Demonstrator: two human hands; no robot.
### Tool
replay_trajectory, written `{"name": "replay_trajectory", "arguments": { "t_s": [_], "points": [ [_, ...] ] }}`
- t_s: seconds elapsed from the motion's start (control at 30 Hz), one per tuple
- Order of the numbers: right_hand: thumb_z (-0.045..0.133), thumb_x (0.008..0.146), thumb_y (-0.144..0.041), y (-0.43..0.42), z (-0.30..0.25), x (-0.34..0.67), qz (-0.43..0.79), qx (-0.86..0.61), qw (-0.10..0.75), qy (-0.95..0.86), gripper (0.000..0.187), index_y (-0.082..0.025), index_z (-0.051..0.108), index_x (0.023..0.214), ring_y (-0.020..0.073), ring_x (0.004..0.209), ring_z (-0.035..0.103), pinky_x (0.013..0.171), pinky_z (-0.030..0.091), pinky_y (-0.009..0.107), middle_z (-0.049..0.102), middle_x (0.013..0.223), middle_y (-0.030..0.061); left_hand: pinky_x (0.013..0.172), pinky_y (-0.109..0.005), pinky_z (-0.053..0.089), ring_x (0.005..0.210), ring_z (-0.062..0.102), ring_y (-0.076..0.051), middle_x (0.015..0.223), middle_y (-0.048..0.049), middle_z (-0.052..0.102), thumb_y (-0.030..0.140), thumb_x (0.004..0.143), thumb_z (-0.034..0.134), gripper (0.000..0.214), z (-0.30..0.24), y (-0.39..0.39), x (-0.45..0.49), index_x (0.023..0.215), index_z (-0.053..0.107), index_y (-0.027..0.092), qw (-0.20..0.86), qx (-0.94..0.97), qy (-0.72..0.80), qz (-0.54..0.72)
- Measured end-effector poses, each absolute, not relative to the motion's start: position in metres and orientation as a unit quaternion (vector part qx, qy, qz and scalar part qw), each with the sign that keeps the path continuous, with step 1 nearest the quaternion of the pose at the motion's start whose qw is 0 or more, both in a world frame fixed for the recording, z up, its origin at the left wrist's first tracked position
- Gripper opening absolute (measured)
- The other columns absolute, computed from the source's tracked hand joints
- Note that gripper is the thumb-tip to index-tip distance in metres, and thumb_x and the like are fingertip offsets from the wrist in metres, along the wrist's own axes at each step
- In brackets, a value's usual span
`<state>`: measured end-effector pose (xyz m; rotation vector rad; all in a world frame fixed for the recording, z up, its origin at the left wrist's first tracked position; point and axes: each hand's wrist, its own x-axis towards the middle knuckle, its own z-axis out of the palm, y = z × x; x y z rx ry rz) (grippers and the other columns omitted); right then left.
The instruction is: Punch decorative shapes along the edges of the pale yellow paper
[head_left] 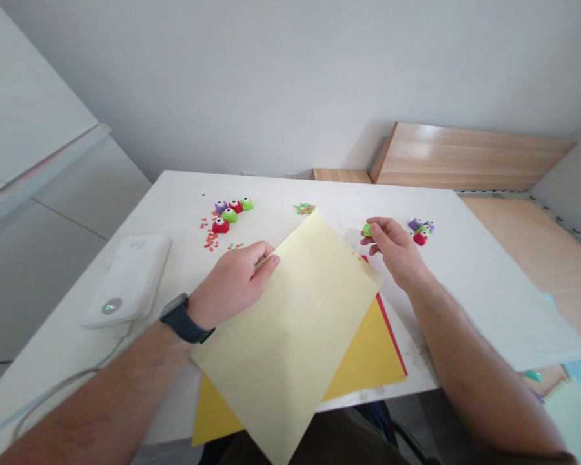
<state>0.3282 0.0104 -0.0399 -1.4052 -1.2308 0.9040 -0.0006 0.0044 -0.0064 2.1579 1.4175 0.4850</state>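
My left hand [244, 278], with a dark watch on the wrist, pinches the upper left edge of a pale yellow sheet of paper [300, 310]. The sheet is tilted with one corner toward the wall, and a few small marks show near its right corner. Fingers closed, my right hand [392, 245] holds a small green craft punch [366, 230] just beyond that corner, apart from the paper. Its far side is hidden by the fingers. Beneath the pale sheet lie a darker yellow sheet [363, 361] and a red sheet [392, 334].
Several craft punches [230, 216] stand at the back left, near red paper bits [212, 240]. More punches [421, 231] cluster at the right. A pile of green and orange bits [304, 208] lies at the back. A white device [130, 278] with a cable rests at left.
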Motion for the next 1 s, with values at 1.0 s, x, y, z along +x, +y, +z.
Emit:
{"name": "replay_trajectory", "arguments": {
  "t_s": [1.0],
  "points": [
    [0.073, 0.093, -0.046, -0.001, -0.026, 0.345, 0.489, -0.528, 0.415, -0.557, 0.032, -0.025, 0.071, 0.116, 0.0166, 0.078, 0.058, 0.072, 0.044, 0.032, 0.069, 0.095, 0.0012, 0.063, -0.032, 0.032, 0.063, 0.053, -0.017, 0.064, 0.0048, 0.053, 0.043, 0.103, 0.048, 0.027, -0.004, 0.007, -0.004, 0.087, 0.055, 0.023, 0.236, 0.768, 0.561, 0.198]
  ]
}}
